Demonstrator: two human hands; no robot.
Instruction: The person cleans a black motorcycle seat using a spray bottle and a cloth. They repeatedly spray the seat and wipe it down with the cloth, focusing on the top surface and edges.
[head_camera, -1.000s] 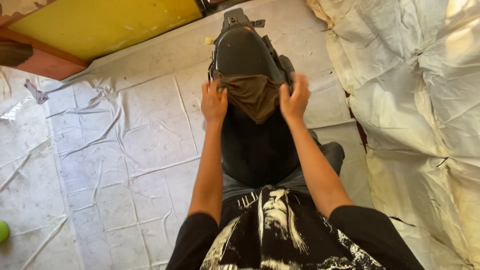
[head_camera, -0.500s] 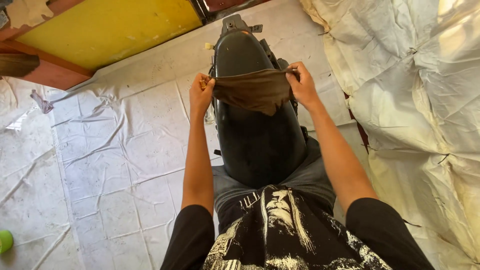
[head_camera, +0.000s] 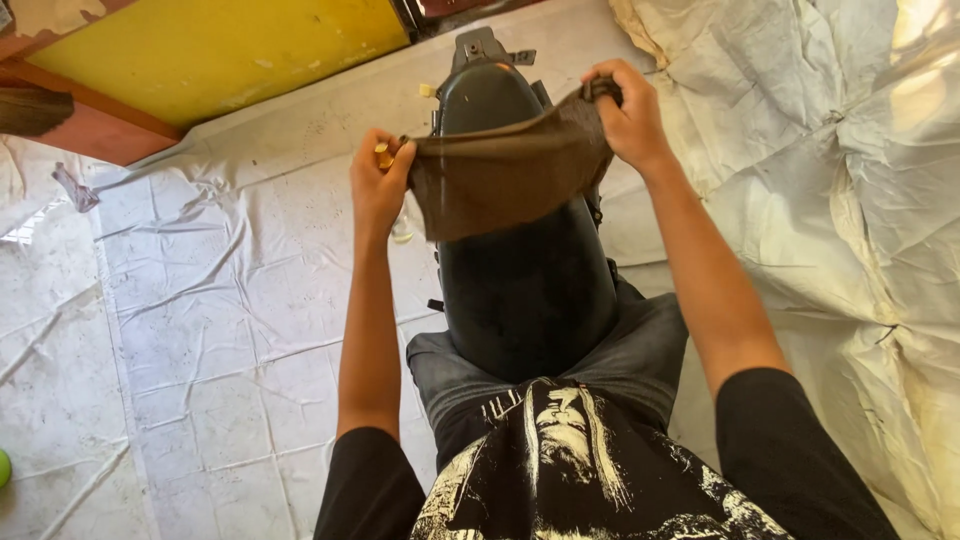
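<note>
A brown cloth (head_camera: 505, 178) is stretched in the air between both my hands. My left hand (head_camera: 378, 188) grips its left corner and my right hand (head_camera: 626, 113) grips its right corner, held a little higher. Under the cloth lies a long black glossy body panel (head_camera: 525, 285) that rests on my lap and points away from me. A small yellow bit shows at my left fingers; I cannot tell what it is.
White plastic sheeting (head_camera: 200, 320) covers the floor on the left, and crumpled pale sheeting (head_camera: 860, 220) rises on the right. A yellow panel with a red edge (head_camera: 200, 50) stands at the far left. A green round object (head_camera: 3, 467) peeks in at the left border.
Both hands have lifted the cloth off the black panel and pulled it wide apart. The right hand rose higher than the left. The view came closer.
</note>
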